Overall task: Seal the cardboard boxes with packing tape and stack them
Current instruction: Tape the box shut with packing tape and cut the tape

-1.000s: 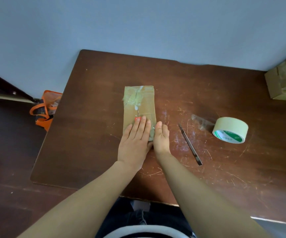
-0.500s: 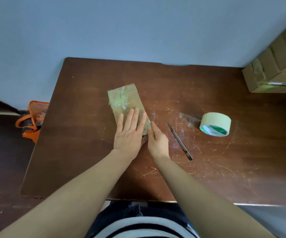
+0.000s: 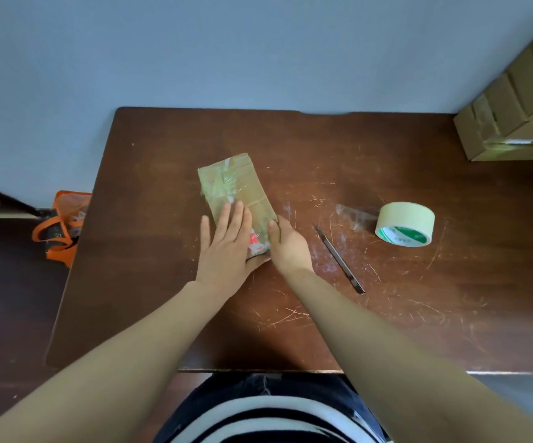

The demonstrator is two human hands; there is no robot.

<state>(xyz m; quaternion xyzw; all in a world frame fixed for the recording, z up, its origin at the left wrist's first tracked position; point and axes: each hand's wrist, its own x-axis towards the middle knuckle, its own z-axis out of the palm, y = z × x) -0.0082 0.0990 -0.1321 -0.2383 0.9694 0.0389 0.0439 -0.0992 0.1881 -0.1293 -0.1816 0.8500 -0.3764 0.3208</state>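
1. Head view: the brown table (image 3: 386, 314) fills the frame, and more of the stacked cardboard boxes (image 3: 514, 100) at its far right corner shows than a second ago, because our head has shifted.
2. The small cardboard box (image 3: 242, 183) lies at mid-table. It sat square to the table edge a second ago; now it is skewed, its far end swung left.
3. Our left hand (image 3: 226, 247) lies flat on the box's near half, fingers straight and spread wider than before, gripping nothing. A red label now shows beside it.
4. Our right hand (image 3: 289, 244) has stayed against the box's right side. Its fingers are mostly hidden, so we cannot tell whether they curl under the edge.
5. The tape roll (image 3: 405, 223) and the utility knife (image 3: 338, 259) lie untouched to the right.
6. We judge the tape is being pressed down, with stacking close.
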